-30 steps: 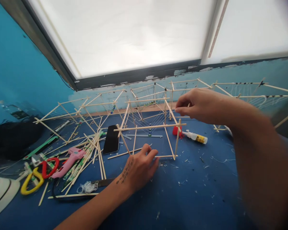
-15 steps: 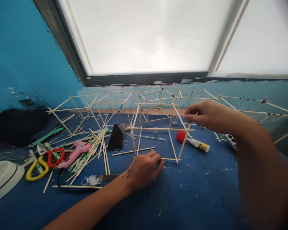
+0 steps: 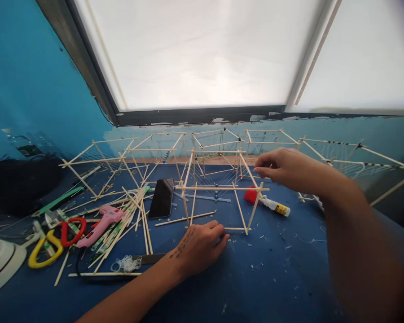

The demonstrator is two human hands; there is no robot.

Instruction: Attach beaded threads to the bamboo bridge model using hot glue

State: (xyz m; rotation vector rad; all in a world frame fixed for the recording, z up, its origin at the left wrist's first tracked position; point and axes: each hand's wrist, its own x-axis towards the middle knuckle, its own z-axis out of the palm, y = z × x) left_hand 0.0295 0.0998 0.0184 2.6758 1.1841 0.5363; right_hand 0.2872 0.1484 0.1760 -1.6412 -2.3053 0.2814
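Observation:
A cube-like frame of thin wooden sticks (image 3: pixel 225 190) stands on the blue table top, with fine threads strung across its top and a short column of blue and green beads (image 3: pixel 216 193) hanging inside. My left hand (image 3: pixel 204 244) rests low at its front, fingers curled over the bottom front stick. Beside the frame's upper right edge hovers my right hand (image 3: pixel 278 165), thumb and fingertips pinched together; whatever they hold is too fine to make out. Below it lies a glue bottle (image 3: pixel 274 207) with a white body and yellow label, next to a red object (image 3: pixel 251 194).
More stick frames (image 3: pixel 343 162) line the wall. To the left lie a black phone (image 3: pixel 161 198), a pink glue gun (image 3: pixel 103 224), scissors with red and yellow handles (image 3: pixel 47 251), loose sticks (image 3: pixel 121 237) and a tangle of white thread (image 3: pixel 126 264). A white round object (image 3: pixel 2 269) sits at the left edge.
The view has tilted and shifted slightly, so the table sits a little lower. Both hands keep nearly the same pose and place at the frame.

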